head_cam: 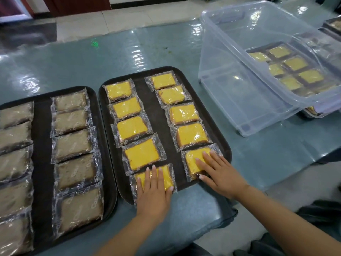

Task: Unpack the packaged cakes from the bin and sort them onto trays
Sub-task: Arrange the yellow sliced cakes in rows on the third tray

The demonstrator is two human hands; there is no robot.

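My left grip (154, 189) lies flat with fingers straight and slightly spread, pressing on the nearest yellow cake packet (167, 177) in the left column of the middle tray (166, 115). My right grip (219, 171) is spread the same way, fingers straight on the nearest packet of the right column (191, 163), with the thumb at that packet's near edge. Neither grip pinches anything; both simply rest on the wrappers.

The middle tray is dark and holds two columns of five wrapped yellow cakes each, with a bare strip between the columns. Just beside it on my left sits a second dark tray (42, 145) with two columns of wrapped brown cakes (73, 143).

To my right, the clear plastic bin (239, 100) stands tilted, its far side propped on another tray of yellow cakes (295, 71) that shows through its wall. Everything rests on a grey-green worktop (129, 48) under shiny clear film.
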